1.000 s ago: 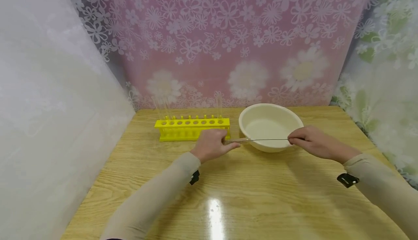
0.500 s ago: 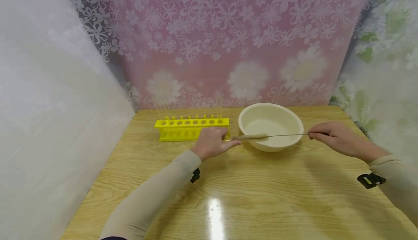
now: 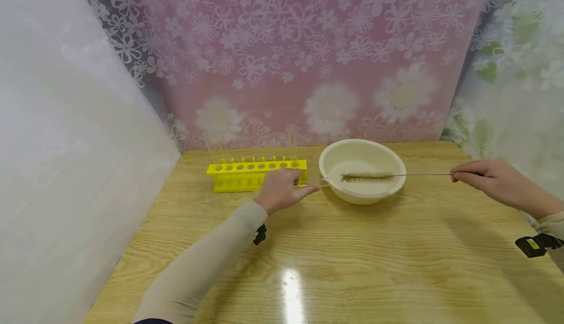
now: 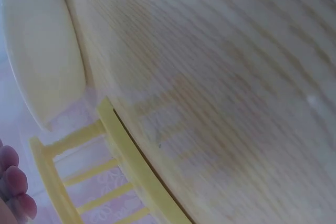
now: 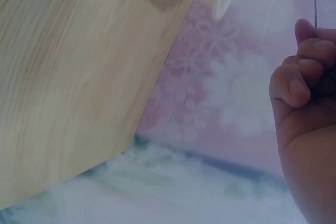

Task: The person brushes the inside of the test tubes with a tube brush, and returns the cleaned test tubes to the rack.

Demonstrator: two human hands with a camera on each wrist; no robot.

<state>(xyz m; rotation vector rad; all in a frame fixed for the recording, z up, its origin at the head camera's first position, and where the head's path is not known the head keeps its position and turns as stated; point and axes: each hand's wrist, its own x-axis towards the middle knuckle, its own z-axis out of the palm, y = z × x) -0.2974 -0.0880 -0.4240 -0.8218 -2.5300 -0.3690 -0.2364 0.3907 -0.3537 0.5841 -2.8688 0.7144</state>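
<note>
Bristles point(image 3: 367, 176); twisted wire point(image 5: 315, 2); clear tube point(image 3: 324, 182)

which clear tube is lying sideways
The clear tube held in the left hand, its mouth end pointing toward the cream bowl; the other tubes stand in the yellow rack.

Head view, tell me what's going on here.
A person holds a clear tube in the left grip, in front of a yellow rack. The right grip pinches the wire handle of a brush. The brush's bristles are outside the tube and show over the pale basin. Other clear tubes stand at both ends of the rack.
</note>
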